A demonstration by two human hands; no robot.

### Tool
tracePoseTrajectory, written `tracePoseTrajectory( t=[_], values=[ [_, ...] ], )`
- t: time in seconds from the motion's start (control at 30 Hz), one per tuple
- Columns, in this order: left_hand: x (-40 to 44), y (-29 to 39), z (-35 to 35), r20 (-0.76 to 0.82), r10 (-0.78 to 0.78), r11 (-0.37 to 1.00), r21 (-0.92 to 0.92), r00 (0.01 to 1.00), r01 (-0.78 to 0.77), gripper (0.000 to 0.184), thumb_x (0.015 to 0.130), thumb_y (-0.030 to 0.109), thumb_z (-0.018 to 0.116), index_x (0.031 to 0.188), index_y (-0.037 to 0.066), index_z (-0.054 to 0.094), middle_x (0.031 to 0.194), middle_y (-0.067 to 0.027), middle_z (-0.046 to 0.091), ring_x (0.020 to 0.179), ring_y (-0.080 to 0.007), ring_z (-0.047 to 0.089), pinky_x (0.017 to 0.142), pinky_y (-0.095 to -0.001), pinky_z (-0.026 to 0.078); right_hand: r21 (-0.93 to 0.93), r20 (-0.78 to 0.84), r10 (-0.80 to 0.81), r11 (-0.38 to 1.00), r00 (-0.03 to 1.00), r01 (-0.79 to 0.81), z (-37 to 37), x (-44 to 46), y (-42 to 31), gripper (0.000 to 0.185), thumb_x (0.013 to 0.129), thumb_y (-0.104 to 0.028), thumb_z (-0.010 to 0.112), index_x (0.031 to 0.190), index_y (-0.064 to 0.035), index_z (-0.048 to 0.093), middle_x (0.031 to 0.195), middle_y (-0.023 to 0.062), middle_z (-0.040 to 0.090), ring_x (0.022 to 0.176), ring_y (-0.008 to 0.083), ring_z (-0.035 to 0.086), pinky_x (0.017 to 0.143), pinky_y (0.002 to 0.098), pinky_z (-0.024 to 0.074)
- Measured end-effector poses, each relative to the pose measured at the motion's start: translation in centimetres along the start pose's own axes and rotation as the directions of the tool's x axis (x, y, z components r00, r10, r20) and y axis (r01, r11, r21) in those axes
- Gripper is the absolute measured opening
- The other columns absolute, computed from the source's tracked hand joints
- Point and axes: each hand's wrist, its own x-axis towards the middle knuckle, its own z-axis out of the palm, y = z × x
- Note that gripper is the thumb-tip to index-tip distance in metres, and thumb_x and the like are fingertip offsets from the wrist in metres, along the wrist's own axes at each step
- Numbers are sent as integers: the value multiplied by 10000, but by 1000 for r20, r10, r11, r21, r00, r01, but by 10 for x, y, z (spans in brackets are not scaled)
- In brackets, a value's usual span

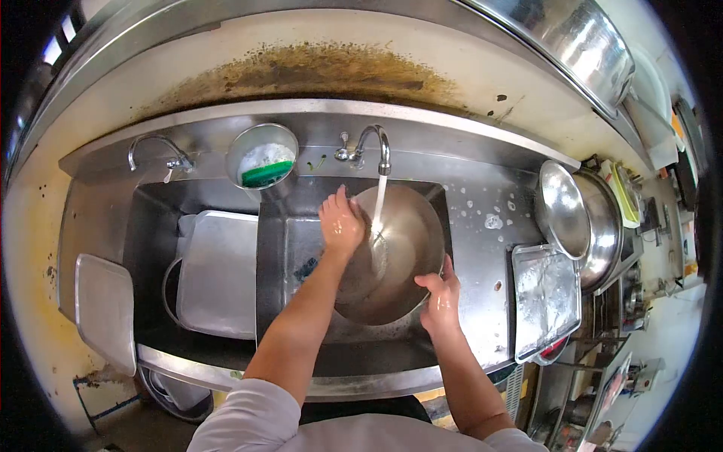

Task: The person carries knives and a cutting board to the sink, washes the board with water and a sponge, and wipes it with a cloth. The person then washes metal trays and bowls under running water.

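A large round metal bowl sits tilted in the right sink basin, under the running tap. Water falls into it and spreads over its inner wall. My left hand, wet, is closed at the bowl's left rim; its fingertips point toward the back wall and are partly hidden. On the near right side my right hand grips the rim, its thumb over the inside and its other fingers mostly out of sight behind the metal.
Behind the basin stands a metal pot with suds and a green scrubber. Trays fill the left basin; another tray leans at far left. To the right are a wet tray and stacked bowls.
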Motion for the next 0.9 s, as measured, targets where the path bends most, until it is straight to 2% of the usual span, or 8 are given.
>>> tracePoseTrajectory(
  t=[0.1, 0.2, 0.27, 0.33, 0.47, 0.63, 0.73, 0.9],
  values=[
    [-24, 16, 45, -80, 54, 983, 179, 995, -39, 855, 1010, 426, 472, 1500, -160, 88, 1545, -382, 169, 1478, -497, 127, 1207, -582, 43, -97, -36, 40, 994, 999, -44, 21, 3, 3, 1006, 670, 39, 646, 1540, 112, 146, 1239, 199, 590, 1118, 261, 577, 1008, 353, 432],
    [-9, 11, 113, -36, -221, 969, -123, 975, 215, 821, 1010, 475, 479, 1484, -132, 193, 1501, -392, 223, 1413, -525, 243, 1182, -557, 173, -298, 53, 120, 949, 991, -99, 26, 19, 19, 1068, 689, -13, 697, 1548, 112, 75, 1258, 253, 520, 1142, 261, 544, 1008, 338, 422],
    [1, 34, 73, 492, -280, 599, -581, 824, 551, 742, 979, 504, 555, 1364, -109, 391, 1310, -341, 473, 1180, -444, 492, 1014, -501, 379, -653, -5, -86, 754, 996, 62, 20, 42, 53, 1083, 694, -125, 739, 1527, 137, 98, 1348, 310, 425, 1232, 366, 504, 1049, 385, 417],
    [-3, 79, 12, 805, -132, 85, -573, 579, 815, 639, 964, 469, 601, 1263, -90, 515, 1134, -293, 608, 1025, -377, 582, 896, -474, 442, -852, -26, -146, 521, 989, 55, 28, 52, 52, 1098, 691, -170, 751, 1517, 149, 101, 1390, 331, 376, 1272, 428, 473, 1076, 419, 410],
    [6, 24, 39, 651, -128, 747, -433, 748, 504, 119, 900, 135, 603, 879, 26, 644, 781, -52, 616, 713, -173, 588, 633, -328, 471, -873, 89, -95, 473, 992, 124, 31, 63, 49, 1161, 682, -265, 808, 1526, 124, 113, 1467, 367, 318, 1351, 472, 404, 1122, 436, 375],
    [8, -13, -9, 652, -117, 614, -545, 749, 571, 116, 868, 22, 563, 880, 29, 678, 789, -17, 605, 737, -122, 543, 666, -296, 450, -854, 344, 9, 419, 939, 309, 48, 94, 15, 490, 776, -399, 676, 984, 41, 735, 980, 300, 691, 987, 457, 668, 921, 465, 530],
    [6, -30, -21, 590, -168, 601, -574, 790, 556, 107, 897, 84, 634, 942, 11, 699, 819, -15, 635, 734, -114, 532, 653, -302, 442, -868, 443, -242, 123, 863, 480, 87, 124, -2, 312, 801, -269, 611, 808, 25, 714, 908, 276, 689, 929, 435, 682, 827, 493, 547],
    [-7, -8, -50, 491, -145, 719, -544, 859, 432, 255, 925, 211, 717, 916, -44, 726, 764, -22, 664, 673, -113, 528, 603, -330, 441, -822, 454, -50, 363, 890, 439, 141, 162, 15, 296, 887, -264, 610, 990, -1, 702, 947, 242, 705, 935, 395, 690, 848, 433, 539]
  ],
)
